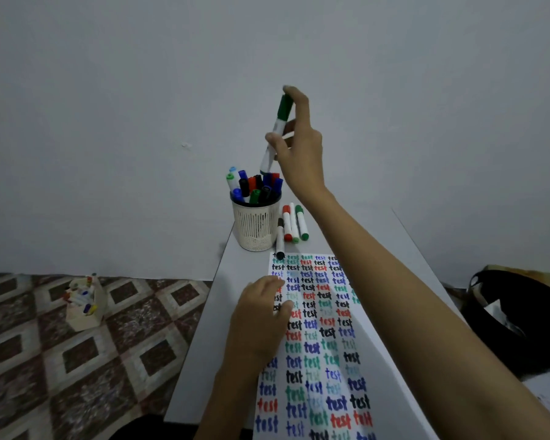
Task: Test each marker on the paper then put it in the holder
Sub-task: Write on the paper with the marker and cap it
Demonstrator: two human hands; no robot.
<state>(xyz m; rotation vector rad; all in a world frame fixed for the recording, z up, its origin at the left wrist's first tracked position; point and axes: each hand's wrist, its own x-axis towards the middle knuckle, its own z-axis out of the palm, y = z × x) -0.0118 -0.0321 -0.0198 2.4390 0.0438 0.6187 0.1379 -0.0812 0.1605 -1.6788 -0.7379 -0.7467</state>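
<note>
My right hand [299,144] holds a capped green marker [277,128] nearly upright, cap end up, with its lower end just above the markers in the holder. The white mesh holder [256,225] stands at the far end of the table and is full of several markers. My left hand [261,315] rests flat on the left edge of the paper [318,344], which is covered with the word "test" in black, blue, red and green. To the right of the holder lie three markers side by side [294,222], and a black marker [280,238] lies against the holder's base.
The narrow white table [204,360] runs away from me toward a plain wall. On the tiled floor to the left stands a small box of markers [83,304]. A dark bag [518,315] sits low on the right.
</note>
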